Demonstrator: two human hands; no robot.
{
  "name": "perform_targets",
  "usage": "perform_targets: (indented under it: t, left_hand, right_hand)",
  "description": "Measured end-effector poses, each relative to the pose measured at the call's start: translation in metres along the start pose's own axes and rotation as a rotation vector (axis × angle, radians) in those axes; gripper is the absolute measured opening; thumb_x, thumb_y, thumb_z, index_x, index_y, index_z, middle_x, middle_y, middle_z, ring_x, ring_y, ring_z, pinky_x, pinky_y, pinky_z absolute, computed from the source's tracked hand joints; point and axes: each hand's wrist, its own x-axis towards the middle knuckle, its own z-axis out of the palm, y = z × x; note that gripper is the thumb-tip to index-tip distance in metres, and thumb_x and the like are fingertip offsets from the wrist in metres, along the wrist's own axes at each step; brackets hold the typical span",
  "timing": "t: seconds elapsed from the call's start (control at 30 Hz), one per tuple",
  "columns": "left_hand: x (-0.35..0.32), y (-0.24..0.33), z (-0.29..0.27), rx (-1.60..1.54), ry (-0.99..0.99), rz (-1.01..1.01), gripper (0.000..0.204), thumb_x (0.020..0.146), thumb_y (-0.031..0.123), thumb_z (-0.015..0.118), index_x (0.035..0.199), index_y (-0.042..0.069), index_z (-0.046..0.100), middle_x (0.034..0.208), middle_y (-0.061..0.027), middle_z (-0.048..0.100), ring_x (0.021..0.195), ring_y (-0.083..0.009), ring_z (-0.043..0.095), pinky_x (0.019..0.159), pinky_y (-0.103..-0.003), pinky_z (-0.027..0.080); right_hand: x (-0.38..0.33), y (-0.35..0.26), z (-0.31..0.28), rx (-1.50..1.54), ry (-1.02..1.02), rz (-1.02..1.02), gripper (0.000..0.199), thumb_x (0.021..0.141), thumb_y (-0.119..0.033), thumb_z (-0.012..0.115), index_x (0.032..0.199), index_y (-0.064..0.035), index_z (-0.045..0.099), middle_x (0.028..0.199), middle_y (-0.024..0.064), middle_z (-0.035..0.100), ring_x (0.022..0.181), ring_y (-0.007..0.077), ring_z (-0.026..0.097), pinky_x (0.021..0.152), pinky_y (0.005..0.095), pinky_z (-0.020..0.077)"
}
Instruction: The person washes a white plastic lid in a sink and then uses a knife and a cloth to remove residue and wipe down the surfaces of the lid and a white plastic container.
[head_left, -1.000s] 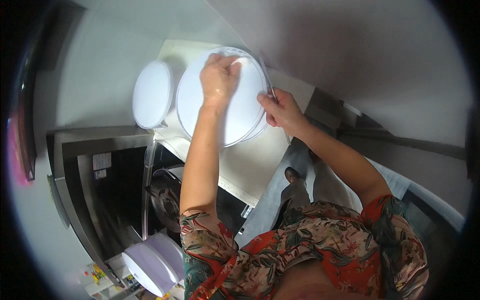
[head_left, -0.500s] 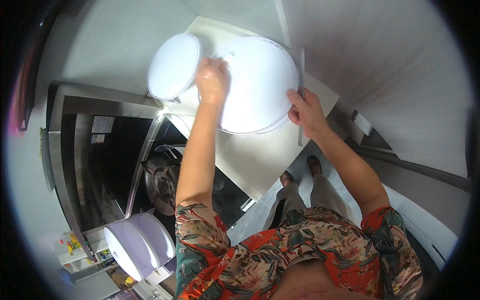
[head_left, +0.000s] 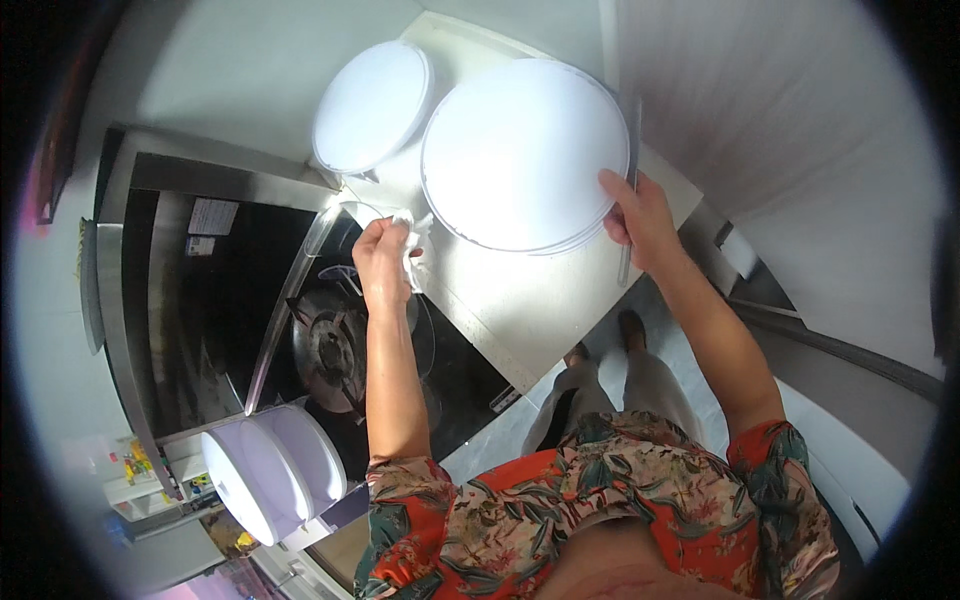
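Observation:
A large round white disc [head_left: 525,155], like a lid or tray, sits over the pale countertop. My right hand [head_left: 642,215] is closed on its right rim, thumb on top and fingers curled under. Along that rim runs a narrow grey strip [head_left: 624,270], seen edge-on; I cannot tell whether it belongs to the disc. My left hand [head_left: 382,262] is off the disc, near the stove's edge, pinching a crumpled white wipe [head_left: 413,240]. A second, smaller-looking white round piece [head_left: 372,105] stands to the disc's left, close to the wall.
A black gas stove with a burner [head_left: 328,350] lies left of the pale counter [head_left: 540,320]. On its near side stands a white tiered round rack [head_left: 245,485]. A dark glossy panel [head_left: 215,310] with a steel frame rises at the left. A grey wall borders the right.
My left hand has come off the white disc's surface and moved down and left, so the wipe now shows. My right hand still grips the rim. The view has shifted slightly.

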Motion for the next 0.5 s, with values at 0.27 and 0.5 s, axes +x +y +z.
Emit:
perform_targets:
  t: [0.27, 0.5]
  left_hand:
    - [0.018, -0.006, 0.023, 0.067, -0.282, -0.185, 0.042, 0.082, 0.024, 0.055, 0.108, -0.009, 0.049, 0.081, -0.0105, 0.058, 0.062, -0.0132, 0.055, 0.045, -0.022, 0.042]
    - [0.02, -0.001, 0.023, 0.203, -0.449, -0.05, 0.072, 0.067, 0.028, 0.073, 0.12, -0.008, 0.042, 0.103, -0.0189, 0.056, 0.087, -0.0233, 0.057, 0.07, -0.031, 0.048]
  right_hand:
    - [0.009, -0.001, -0.009, 0.007, -0.064, -0.057, 0.025, 0.079, -0.021, 0.061, 0.084, -0.0001, 0.048, 0.057, 0.0012, 0.045, 0.037, 0.006, 0.034, 0.033, 0.021, 0.0234]
    - [0.019, 0.0, -0.013, 0.036, -0.103, -0.058, 0.023, 0.079, -0.019, 0.061, 0.084, -0.0002, 0.048, 0.057, 0.001, 0.045, 0.038, 0.0068, 0.035, 0.034, 0.0213, 0.0236]
